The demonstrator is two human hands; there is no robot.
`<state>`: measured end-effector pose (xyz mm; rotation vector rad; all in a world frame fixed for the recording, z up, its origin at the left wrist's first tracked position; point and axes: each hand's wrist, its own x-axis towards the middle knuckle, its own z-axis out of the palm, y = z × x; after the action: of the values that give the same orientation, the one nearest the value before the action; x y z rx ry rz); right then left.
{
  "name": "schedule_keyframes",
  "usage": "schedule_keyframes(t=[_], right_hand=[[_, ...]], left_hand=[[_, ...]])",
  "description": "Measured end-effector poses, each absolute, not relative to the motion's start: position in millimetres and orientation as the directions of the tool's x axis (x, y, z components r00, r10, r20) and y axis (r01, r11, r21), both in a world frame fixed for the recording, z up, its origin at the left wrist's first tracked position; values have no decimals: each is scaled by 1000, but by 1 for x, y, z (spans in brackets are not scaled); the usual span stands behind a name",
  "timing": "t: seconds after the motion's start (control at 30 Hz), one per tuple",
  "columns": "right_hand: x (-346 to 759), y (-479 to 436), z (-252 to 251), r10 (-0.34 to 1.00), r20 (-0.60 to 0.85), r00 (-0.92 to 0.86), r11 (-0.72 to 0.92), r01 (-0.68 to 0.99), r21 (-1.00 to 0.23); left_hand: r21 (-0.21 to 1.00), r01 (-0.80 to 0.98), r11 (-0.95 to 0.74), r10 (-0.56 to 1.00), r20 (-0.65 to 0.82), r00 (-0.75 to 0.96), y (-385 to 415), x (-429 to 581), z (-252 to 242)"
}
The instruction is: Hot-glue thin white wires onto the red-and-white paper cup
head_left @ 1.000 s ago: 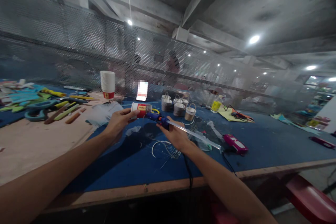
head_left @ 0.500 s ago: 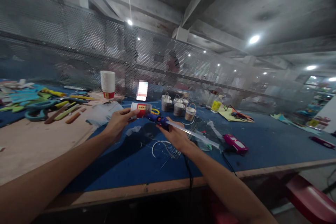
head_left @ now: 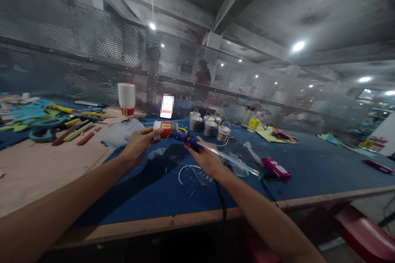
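Observation:
My left hand point(head_left: 142, 141) is closed around a red and white paper cup point(head_left: 166, 129), which lies on its side in the air with its base end toward the right. My right hand point(head_left: 205, 155) grips a blue glue gun point(head_left: 190, 140), its nozzle at or very near the cup's right end; whether they touch I cannot tell. A long clear glue stick point(head_left: 231, 159) sticks out from the back of the gun. Beyond my right hand stand several small buckets point(head_left: 210, 126) with thin looped handles.
A stack of paper cups point(head_left: 126, 98) and a lit phone point(head_left: 166, 107) stand at the back. Scissors point(head_left: 46, 129) and markers lie left. Loose wire point(head_left: 188, 172) lies below my hands. A magenta device point(head_left: 277, 169) and a yellow-labelled bottle point(head_left: 254, 122) are right.
The glue gun's nozzle has shifted very slightly to the right against the cup's end. Both hands otherwise keep the same hold and place.

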<state>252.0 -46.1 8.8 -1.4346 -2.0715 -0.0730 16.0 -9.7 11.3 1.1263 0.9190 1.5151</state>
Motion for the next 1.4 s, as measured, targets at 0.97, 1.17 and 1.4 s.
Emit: schedule_keyframes(t=[0.97,1.17,1.4], right_hand=[[353,-62,-3,983,182,14,126,674,-728],[349,-55,-3,961,275,32,102,883,-458],[335,-56,-6,931,335,143,-25,943,-333]], left_hand=[[900,-435,-19,998,40,39,-18,9,16],[885,-465,-3,999,19,29,-36,6,13],[875,-484,-15,1000,21,7,-41,5,7]])
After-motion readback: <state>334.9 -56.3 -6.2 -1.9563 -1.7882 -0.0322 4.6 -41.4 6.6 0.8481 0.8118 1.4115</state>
